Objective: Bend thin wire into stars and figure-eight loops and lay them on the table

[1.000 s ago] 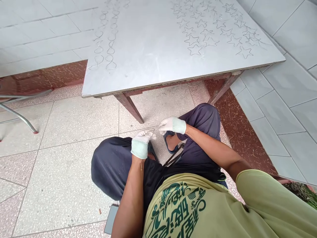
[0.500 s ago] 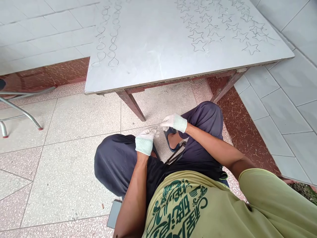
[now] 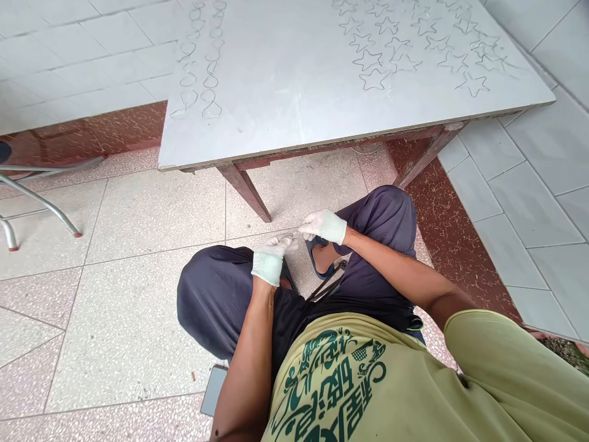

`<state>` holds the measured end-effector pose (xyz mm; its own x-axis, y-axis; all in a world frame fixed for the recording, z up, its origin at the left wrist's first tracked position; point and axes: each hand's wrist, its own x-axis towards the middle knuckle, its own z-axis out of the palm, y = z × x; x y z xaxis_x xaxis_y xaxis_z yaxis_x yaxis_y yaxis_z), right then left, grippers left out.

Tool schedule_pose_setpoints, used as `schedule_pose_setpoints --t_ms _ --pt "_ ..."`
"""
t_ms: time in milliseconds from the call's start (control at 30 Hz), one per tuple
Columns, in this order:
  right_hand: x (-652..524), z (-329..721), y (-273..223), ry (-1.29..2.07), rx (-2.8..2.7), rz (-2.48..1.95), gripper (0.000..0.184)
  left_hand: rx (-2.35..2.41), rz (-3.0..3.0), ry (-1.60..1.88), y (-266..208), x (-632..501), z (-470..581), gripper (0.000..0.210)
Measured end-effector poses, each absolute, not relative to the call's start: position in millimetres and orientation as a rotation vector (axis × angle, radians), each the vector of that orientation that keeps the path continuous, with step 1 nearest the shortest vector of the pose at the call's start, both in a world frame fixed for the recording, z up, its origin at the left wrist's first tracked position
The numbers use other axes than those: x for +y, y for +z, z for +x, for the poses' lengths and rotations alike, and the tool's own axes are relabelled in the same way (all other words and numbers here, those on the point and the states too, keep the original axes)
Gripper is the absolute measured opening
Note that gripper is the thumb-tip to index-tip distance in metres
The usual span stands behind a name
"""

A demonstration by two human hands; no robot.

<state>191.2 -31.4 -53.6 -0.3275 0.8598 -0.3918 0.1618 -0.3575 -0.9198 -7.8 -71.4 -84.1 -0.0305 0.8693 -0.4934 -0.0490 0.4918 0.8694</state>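
Both my hands wear white knit gloves and are held close together above the floor, between my bent knees. My left hand (image 3: 271, 255) is closed, with thumb and fingers pinched toward the right. Just beyond it, my right hand (image 3: 323, 226) is closed in a pinch as well, its fingertips facing the left ones. Between the fingertips shows a faint thin line that looks like a piece of wire; most of it is hidden by the fingers. Below the hands, a dark long-handled tool (image 3: 328, 283) lies between my legs, its kind unclear.
Ahead stands a white-topped table (image 3: 276, 123) with wooden legs. Wire stars (image 3: 373, 78) lie on its right side, looped wire shapes (image 3: 211, 104) on its left. A metal-legged chair (image 3: 41, 199) is at far left, a phone (image 3: 214, 390) on the floor by my left arm.
The hands stay close together in nearly the same place; the left fingers have shifted slightly. The view has tilted a little, so the table sits slightly higher.
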Motion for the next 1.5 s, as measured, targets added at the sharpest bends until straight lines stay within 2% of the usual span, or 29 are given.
schedule_pose_setpoints --t_ms 267,500,567,967,1500 --pt "-25 191 -79 1.800 -1.219 -1.344 0.021 1.728 1.124 0.652 -69 -75 -4 0.033" --pt "-25 191 -84 1.748 -1.261 -1.335 0.025 1.795 1.164 0.513 -55 -74 1 0.018" --pt "-25 192 -84 1.727 -1.293 -1.348 0.025 1.818 1.186 0.496 -53 -75 0 0.021" --pt "-32 189 -68 1.688 -1.445 -1.416 0.022 1.683 0.985 0.795 -61 -81 9 0.024" --pt "-32 190 -75 1.666 -1.544 -1.377 0.022 1.874 1.323 0.503 -60 -78 5 0.022"
